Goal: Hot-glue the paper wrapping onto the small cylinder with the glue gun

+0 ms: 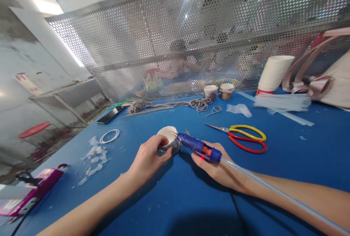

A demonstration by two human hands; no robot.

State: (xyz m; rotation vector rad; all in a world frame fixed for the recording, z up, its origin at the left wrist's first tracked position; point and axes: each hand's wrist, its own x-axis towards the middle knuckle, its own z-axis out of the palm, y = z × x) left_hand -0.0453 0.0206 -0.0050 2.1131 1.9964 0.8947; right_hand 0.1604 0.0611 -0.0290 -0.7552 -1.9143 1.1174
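My left hand [150, 155] is closed on a small white cup [167, 132], thumb and fingers pinching its near left side. The cup's mouth faces up, and its lower outside looks grey. In my right hand [220, 168] lies a blue hot glue gun [194, 144], its metal tip pointing left at the cup's rim. Whether the tip touches the rim I cannot tell. A long clear glue stick [262, 179] runs out of the gun's back over my right forearm. Right of the cup lie scissors [247, 139] with one yellow and one red handle.
Bundles of grey cord [139, 106], a phone [111, 115] and two small cups [226, 91] lie along the back. Stacked paper cups [275, 74], translucent strips [283, 103] and a bag [337, 79] are at right. Left are a white ring [109, 136], glue scraps [95, 157] and a purple device [46, 185].
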